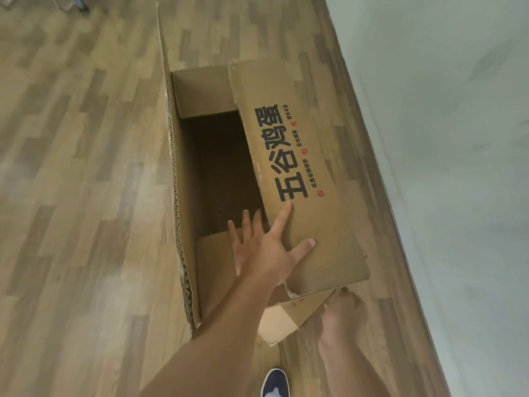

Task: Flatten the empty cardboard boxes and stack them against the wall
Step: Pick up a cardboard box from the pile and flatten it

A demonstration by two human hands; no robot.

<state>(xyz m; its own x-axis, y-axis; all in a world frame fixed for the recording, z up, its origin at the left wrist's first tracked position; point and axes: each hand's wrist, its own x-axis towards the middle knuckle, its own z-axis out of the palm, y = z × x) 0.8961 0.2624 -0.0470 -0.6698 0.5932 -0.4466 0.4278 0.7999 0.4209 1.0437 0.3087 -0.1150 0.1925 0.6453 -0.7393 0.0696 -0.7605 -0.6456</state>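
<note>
The left hand (264, 247) presses spread fingers on the printed flap (300, 173) to fold the cardboard box (183, 196) down; the right hand (342, 313) steadies a lower flap, grip unclear.

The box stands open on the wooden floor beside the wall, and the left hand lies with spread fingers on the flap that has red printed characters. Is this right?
Not quite: the large characters on the flap are black, not red, as the head view shows. The rest holds: the box is open on the floor beside the wall, left hand spread on the flap.
</note>
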